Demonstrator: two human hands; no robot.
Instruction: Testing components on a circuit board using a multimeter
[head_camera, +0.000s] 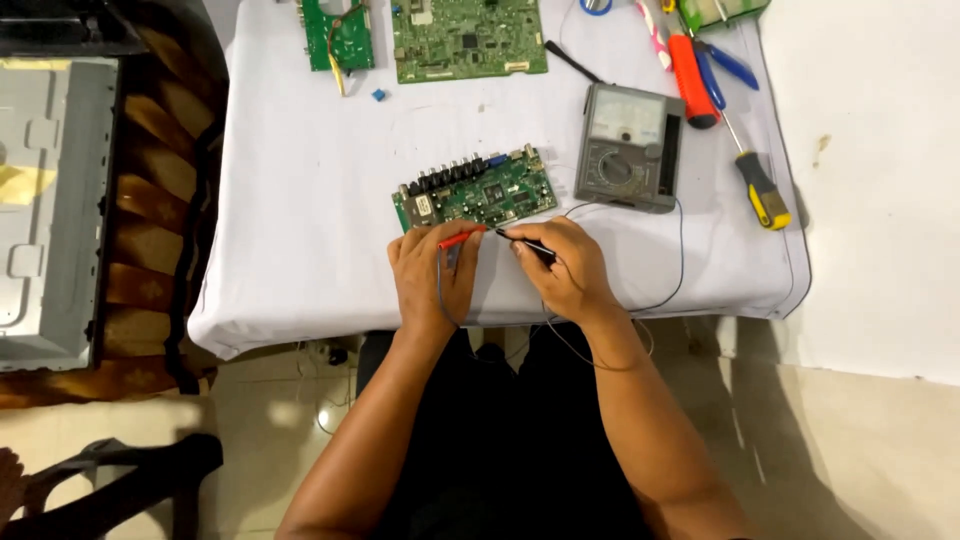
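Head view: three circuit boards (474, 190), two probes (462, 238)

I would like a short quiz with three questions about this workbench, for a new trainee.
1. True or false: the left hand holds the red probe.
2. What does the right hand hold? A) yellow-handled screwdriver B) black probe C) blue pen
3. Which device lies on the white cloth to the right of the near circuit board?

Key:
1. True.
2. B, the black probe.
3. The grey analogue meter.
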